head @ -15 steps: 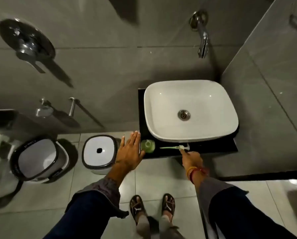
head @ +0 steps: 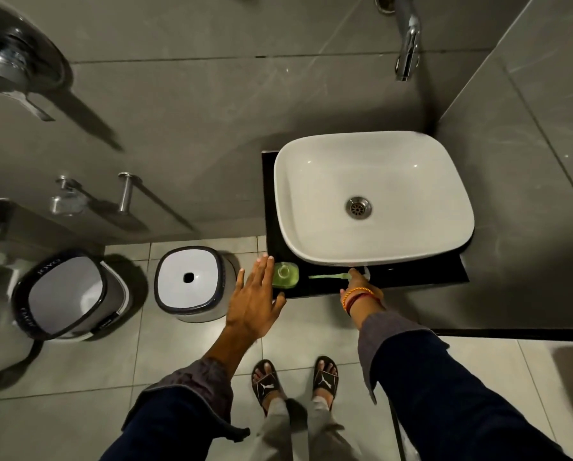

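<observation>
A white basin sits on a black counter. In front of it a green toothbrush lies flat on the counter, with a small green bottle to its left. My right hand reaches to the toothbrush's right end and its fingers sit on it; the fingertips are hidden under the basin's rim. My left hand hovers flat with straight fingers just left of the bottle, close to it, holding nothing.
A chrome tap juts from the grey wall above the basin. On the tiled floor to the left stand a white stool and a white bucket. Wall fittings hang at the left. My sandalled feet stand below.
My right hand has reached further forward along the toothbrush's right end. My left hand has stayed beside the green bottle.
</observation>
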Available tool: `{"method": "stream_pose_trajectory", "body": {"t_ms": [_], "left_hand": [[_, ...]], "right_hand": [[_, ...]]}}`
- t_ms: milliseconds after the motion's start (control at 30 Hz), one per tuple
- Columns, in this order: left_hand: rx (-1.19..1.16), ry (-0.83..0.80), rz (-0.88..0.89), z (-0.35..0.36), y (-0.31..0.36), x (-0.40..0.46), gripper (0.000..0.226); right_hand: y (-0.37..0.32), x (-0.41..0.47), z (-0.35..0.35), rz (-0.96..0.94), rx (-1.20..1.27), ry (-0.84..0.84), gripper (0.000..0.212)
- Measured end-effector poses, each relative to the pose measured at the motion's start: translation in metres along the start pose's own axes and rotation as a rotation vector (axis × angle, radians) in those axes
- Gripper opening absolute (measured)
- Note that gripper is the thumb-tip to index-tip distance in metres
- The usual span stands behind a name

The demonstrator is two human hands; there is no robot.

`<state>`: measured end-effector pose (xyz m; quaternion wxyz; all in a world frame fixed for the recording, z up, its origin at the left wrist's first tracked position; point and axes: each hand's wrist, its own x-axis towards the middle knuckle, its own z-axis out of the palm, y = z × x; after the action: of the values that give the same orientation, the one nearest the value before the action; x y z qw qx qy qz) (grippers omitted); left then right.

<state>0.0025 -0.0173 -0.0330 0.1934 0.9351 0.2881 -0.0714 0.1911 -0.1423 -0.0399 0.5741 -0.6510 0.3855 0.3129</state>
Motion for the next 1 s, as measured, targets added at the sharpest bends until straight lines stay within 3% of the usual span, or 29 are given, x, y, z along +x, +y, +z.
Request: {"method": "stream_pose_trajectory", "body": {"t_ms": [67, 133, 267, 400, 500, 633, 767, 1000], "left_hand": [[-0.004, 0.0, -0.003, 0.002, -0.002, 0.0, 0.078], [-0.029, -0.003, 0.001, 0.003, -0.003, 0.0, 0.078], [-0.015, -0.003, 0.024, 0.005, -0.004, -0.002, 0.079], [0.006, 0.003, 0.044, 0.006, -0.002, -0.003, 0.081], [0.011, 0.013, 0.043, 0.007, -0.002, -0.004, 0.082], [0.011, 0.018, 0.039, 0.009, 0.0, -0.006, 0.084], [0.003, 0.022, 0.022, 0.009, 0.002, -0.008, 0.085], [0.004, 0.017, 0.007, 0.006, 0.007, -0.008, 0.081]], "right_hand": [[-0.003, 0.0, 0.002, -0.006, 0.022, 0.126, 0.032], [-0.003, -0.004, 0.002, -0.012, 0.059, 0.121, 0.017], [0.006, 0.002, -0.007, -0.022, 0.163, 0.095, 0.043], [0.016, -0.013, -0.019, -0.108, 0.177, 0.133, 0.023], [0.023, -0.031, -0.028, -0.243, 0.197, 0.072, 0.021], [0.024, -0.065, -0.028, -0.565, 0.168, -0.093, 0.007], [0.02, -0.089, -0.011, -0.838, -0.007, -0.215, 0.016], [0.023, -0.098, 0.01, -1.087, -0.258, -0.278, 0.033]]}}
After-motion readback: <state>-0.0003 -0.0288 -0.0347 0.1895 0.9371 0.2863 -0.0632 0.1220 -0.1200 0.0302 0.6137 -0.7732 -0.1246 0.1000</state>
